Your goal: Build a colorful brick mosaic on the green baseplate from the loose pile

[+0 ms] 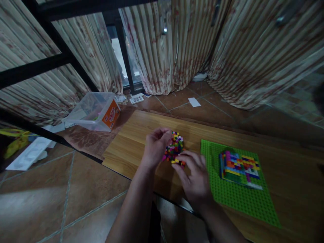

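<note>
A heap of small multicoloured building bricks (pixel 176 143) lies on the wooden board between my hands. My left hand (pixel 155 146) is at the left side of the heap, thumb and fingers pinched together; what they hold, if anything, is hidden. At the near right edge of the heap, my right hand (pixel 196 173) curls its thumb and forefinger around a few yellow and orange building bricks (pixel 179 163). To the right, a green studded baseplate (pixel 240 202) carries a low block built of many-coloured bricks (pixel 239 167).
The long wooden board (pixel 126 148) stands above a tiled floor (pixel 45 195). A clear plastic box (pixel 95 116) with an orange label sits past its left end. Striped curtains (pixel 162 57) hang behind, and white paper (pixel 194 102) lies on the floor. A dark metal frame (pixel 55 60) crosses the left side.
</note>
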Tool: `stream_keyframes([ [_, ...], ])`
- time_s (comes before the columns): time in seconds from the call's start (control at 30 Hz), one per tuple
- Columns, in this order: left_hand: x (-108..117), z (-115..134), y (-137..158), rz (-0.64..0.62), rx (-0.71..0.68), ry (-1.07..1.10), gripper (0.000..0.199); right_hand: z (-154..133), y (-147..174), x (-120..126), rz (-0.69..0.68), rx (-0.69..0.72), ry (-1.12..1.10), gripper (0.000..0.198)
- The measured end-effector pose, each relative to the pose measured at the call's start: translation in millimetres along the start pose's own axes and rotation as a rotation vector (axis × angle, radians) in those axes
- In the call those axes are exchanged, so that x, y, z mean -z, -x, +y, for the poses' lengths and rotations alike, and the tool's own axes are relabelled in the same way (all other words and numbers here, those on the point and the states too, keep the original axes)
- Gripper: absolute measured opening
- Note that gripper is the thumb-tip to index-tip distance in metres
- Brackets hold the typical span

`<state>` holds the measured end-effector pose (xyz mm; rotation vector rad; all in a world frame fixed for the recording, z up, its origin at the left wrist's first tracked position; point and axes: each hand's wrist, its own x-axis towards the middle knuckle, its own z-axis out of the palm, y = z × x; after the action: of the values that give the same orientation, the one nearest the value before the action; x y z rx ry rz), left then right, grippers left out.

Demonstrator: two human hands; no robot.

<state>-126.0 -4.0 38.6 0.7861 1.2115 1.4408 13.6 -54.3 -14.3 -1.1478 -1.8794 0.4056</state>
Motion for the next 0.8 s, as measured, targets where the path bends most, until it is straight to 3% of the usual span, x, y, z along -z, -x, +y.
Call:
stream_keyframes([
  [0.13, -19.6, -8.2, 14.1, -0.272, 0.248, 0.018, 0.030, 8.7, -9.9, 31.8, 0.219, -0.181, -0.193, 0.008],
  [0.23, -38.0, -16.1, 25.6, -0.475, 0.405, 0.188, 0.034, 15.3, -11.8, 46.7, 0.280, -0.298, -0.332, 0.009],
  [0.37, -55.6, -24.0, 32.3, -0.543, 0.481, 0.339, 0.032, 19.9, -11.7, 56.6, 0.303, -0.351, -0.440, 0.011],
  [0.53, -67.3, -28.3, 32.1, -0.521, 0.447, 0.306, 0.030, 25.0, -10.5, 69.5, 0.330, -0.354, -0.398, 0.014],
  [0.67, -75.6, -31.1, 33.4, -0.448, 0.288, 0.137, 0.026, 30.9, -7.6, 79.7, 0.339, -0.403, -0.368, 0.013],
  [0.8, -82.8, -35.4, 35.4, -0.476, 0.177, 0.018, 0.024, 35.1, -4.8, 85.0, 0.323, -0.483, -0.378, 0.015],
])
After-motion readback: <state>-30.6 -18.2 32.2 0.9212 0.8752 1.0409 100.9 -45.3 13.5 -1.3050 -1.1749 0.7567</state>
